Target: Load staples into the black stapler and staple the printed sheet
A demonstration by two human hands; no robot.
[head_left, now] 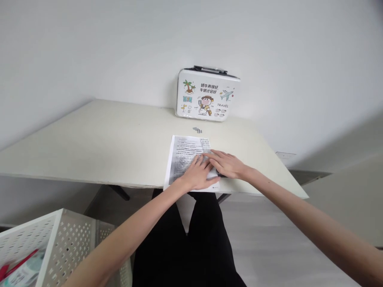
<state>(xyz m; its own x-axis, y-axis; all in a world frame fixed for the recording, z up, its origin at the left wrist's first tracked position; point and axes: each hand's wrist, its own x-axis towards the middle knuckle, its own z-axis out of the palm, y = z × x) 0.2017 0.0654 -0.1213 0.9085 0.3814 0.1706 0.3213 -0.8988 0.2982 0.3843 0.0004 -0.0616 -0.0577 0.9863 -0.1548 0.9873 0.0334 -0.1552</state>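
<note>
A printed sheet of paper point(184, 153) lies at the table's front edge, with dense lines of text and a patterned strip down its right side. My left hand point(196, 175) rests flat on its lower part, fingers apart and thumb pointing right. Across the sheet's right edge stretches my right hand point(228, 164), fingers extended, their tips over the left hand's fingers. Part of a dark object point(221, 175) shows beneath the right hand; I cannot tell what it is. Beyond the paper are a few small grey metallic strips point(197, 130).
A white case point(208, 95) with cartoon prints and a black handle stands at the back of the table point(89, 143), against the wall. Down at the left is a perforated white basket point(73, 235) holding a bottle point(25, 271) and red items.
</note>
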